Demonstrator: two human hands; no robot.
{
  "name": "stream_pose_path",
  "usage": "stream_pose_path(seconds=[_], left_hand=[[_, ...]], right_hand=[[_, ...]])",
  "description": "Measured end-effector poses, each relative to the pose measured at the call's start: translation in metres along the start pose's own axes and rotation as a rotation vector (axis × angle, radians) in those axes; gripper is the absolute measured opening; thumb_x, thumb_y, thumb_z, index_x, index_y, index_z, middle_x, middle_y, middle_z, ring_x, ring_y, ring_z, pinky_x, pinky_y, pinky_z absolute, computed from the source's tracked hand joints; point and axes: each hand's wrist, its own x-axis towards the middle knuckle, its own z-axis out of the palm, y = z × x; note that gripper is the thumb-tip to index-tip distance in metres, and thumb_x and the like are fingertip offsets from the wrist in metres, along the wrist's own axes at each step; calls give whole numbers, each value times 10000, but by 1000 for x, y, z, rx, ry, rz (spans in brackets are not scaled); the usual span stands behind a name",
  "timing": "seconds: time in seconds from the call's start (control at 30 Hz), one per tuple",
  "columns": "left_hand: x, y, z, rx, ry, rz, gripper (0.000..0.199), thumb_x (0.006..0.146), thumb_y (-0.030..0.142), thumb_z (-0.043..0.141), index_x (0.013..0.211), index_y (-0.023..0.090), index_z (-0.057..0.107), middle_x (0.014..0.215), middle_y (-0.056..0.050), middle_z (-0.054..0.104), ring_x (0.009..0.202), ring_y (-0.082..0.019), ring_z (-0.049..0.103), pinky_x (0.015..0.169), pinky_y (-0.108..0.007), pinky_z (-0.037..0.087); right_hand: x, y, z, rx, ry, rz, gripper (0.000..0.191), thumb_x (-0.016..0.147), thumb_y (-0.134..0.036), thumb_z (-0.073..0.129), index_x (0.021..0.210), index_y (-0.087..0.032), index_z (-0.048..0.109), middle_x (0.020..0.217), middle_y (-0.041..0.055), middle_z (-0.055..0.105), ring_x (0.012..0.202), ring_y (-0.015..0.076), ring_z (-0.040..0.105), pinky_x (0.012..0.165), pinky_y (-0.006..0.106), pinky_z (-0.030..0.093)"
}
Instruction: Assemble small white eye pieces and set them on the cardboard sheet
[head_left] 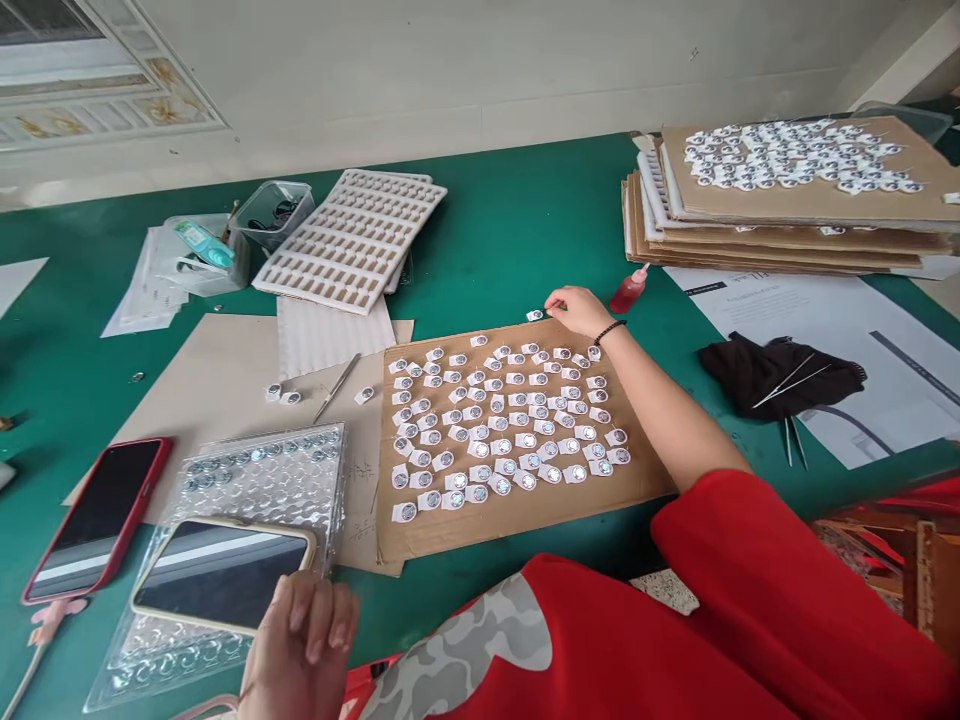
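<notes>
- We see a cardboard sheet [420, 540], the centre of our clock, on a green table [510, 230], rows of small tagged discs [526, 440] spread over it.
- At one o'clock, we find the right hand [577, 310], thumb and forefinger narrowed together beside a lone tagged disc [535, 315] at twelve; we cannot tell whether they hold it.
- At eight o'clock, the left hand [307, 630] has loosely curled fingers near a pale-cased phone [225, 572]; we cannot tell whether it grips anything.
- Toward nine, we spot a red-cased phone [99, 520].
- At two, we note stacked cardboard [787, 240] topped with more discs [787, 155]; at three, a dark cloth [739, 370].
- Between one and two, we see a red bottle [628, 292].
</notes>
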Motion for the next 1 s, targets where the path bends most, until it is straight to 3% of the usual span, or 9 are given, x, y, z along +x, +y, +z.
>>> stream_pose_path(seconds=[0.1,0.17,0.37,0.53,0.63,0.73,0.8,0.9,1.0], left_hand=[[3,0,-9,145,43,80,504,421,412,846,766,169,569,733,7,626,523,-65,477,421,-169,430],[5,-1,-13,190,93,75,628,319,392,881,847,170,624,913,-29,667,571,-67,524,459,-155,473],[7,-4,-15,133,214,58,639,117,353,896,641,151,591,622,20,602,547,-80,528,472,-152,497],[-2,-3,-10,-7,40,110,640,474,477,819,463,128,284,420,44,278,471,-66,397,428,-177,421],[-5,-4,-11,31,-138,101,291,673,408,707,760,175,557,534,45,420,505,-77,458,465,-199,446],[-6,-9,-7,204,-391,80,509,731,424,648,1195,268,507,1075,-61,604,794,-167,623,720,-312,546],[-8,-11,1,317,-589,47,518,745,518,606,1168,222,563,1156,-109,592,901,-208,630,828,-342,526],[-13,-12,16,547,-824,94,567,739,623,541,1003,136,660,877,-99,672,763,-165,626,728,-259,505],[-20,-9,24,643,-839,155,499,791,562,515,696,95,660,663,-42,622,620,-73,507,605,-168,401]], right_hand=[[22,-3,8,-29,-55,-42,270,864,-315,515,1019,-105,583,1025,76,567,956,137,526,897,348,430],[30,-3,12,-50,-95,-63,281,852,-318,534,1032,-109,582,1040,79,561,972,143,523,906,360,430],[30,3,13,-79,-140,-100,270,839,-322,553,998,-107,593,1053,78,556,989,148,516,916,370,430],[18,-16,3,-55,-40,-105,224,845,-288,544,929,-91,610,934,75,591,912,137,542,869,355,449],[-19,-66,-7,27,77,-217,233,860,-286,520,972,-110,623,932,77,617,846,133,561,792,327,465],[-87,-138,-11,146,151,-484,257,869,-371,513,1021,-201,631,1011,19,623,919,111,556,806,283,465],[-136,-181,-12,216,145,-669,231,873,-378,510,997,-225,630,968,-24,628,926,84,545,847,254,462],[-190,-220,-12,313,200,-839,187,823,-246,591,985,-155,615,922,4,622,870,88,532,816,253,470],[-211,-232,-11,370,206,-841,262,766,-215,654,1009,-131,601,903,24,618,850,104,532,789,275,482]])
